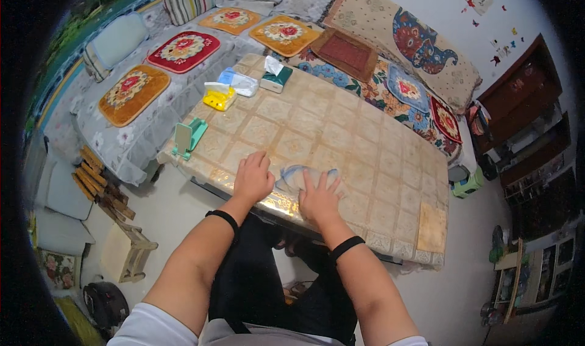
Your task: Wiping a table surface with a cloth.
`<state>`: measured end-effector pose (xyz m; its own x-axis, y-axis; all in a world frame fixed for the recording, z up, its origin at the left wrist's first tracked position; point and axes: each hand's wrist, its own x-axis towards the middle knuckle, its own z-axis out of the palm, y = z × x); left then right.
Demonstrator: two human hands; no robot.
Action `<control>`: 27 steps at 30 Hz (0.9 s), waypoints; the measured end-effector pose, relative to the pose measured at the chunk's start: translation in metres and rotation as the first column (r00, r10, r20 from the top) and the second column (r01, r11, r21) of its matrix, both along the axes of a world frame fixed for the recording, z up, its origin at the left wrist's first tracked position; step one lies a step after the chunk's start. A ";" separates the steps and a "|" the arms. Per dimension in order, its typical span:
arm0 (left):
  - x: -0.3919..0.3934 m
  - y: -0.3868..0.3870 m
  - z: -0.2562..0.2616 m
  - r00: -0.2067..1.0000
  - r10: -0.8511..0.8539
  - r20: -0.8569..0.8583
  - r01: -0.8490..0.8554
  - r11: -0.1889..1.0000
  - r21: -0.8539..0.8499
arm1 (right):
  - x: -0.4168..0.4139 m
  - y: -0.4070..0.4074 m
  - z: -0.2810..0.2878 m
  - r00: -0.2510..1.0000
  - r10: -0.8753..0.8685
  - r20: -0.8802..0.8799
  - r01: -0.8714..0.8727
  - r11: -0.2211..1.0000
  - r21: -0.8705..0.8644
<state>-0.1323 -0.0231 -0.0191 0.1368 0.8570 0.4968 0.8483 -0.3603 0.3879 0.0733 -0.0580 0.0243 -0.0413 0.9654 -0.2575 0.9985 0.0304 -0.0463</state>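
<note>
My right hand lies with spread fingers on a crumpled white and blue cloth, pressing it against the table. Under both hands is a long table with a beige, tile-patterned cover. My left hand rests at the table's near edge, left of the cloth, fingers slightly bent and holding nothing that I can see. Shiny gold patterns on the cover catch the light between the hands.
At the table's left end stand a green folding phone stand, a yellow tissue pack, a blue-white pack and a dark green tissue box. Sofas with patterned seat cushions border the far sides. A small wooden stool is at lower left.
</note>
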 end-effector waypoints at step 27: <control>0.001 -0.002 0.005 1.000 -0.004 0.016 0.004 1.000 -0.024 | 0.004 0.042 0.006 0.994 -0.108 -0.034 0.105 0.993 -0.061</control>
